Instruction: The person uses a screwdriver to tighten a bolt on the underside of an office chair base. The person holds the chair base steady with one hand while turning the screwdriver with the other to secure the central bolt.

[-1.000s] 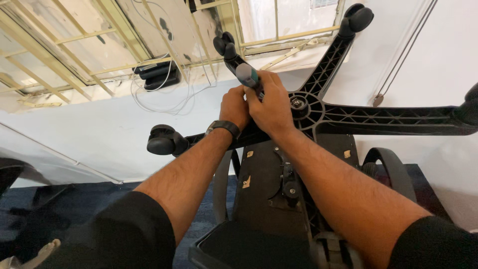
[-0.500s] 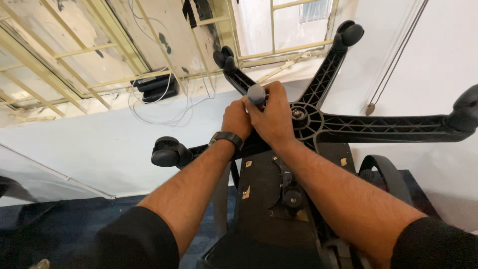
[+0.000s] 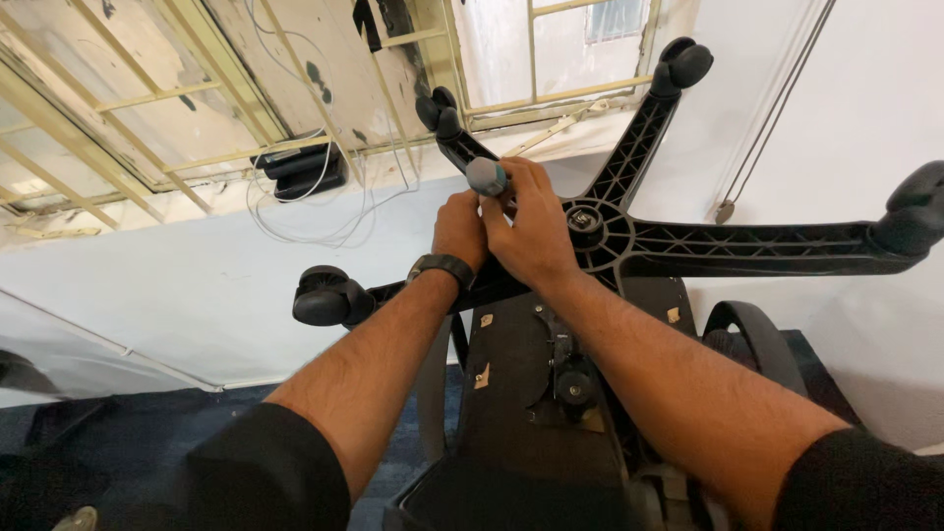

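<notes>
An upturned black office chair points its star-shaped base [image 3: 708,241] toward me, with castor wheels [image 3: 323,297] at the leg ends. My right hand [image 3: 536,228] is closed around a tool with a grey round handle [image 3: 486,177], just left of the base's hub [image 3: 582,218]. My left hand [image 3: 460,228], with a dark watch on its wrist, presses against the same spot beside the right hand; its fingers are hidden behind the right hand. The underside of the seat [image 3: 536,393] with its mechanism lies below my forearms.
A white wall fills the left and right. Above are window frames with beige bars [image 3: 177,98], a dark box [image 3: 300,167] on the sill and white cables [image 3: 324,221] hanging from it. A thin cord with a weight [image 3: 726,210] hangs at the right. Dark blue carpet lies below.
Both hands and the tool have stayed at the hub; the view has tilted slightly, so the base sits a little lower and to the right in the frame.
</notes>
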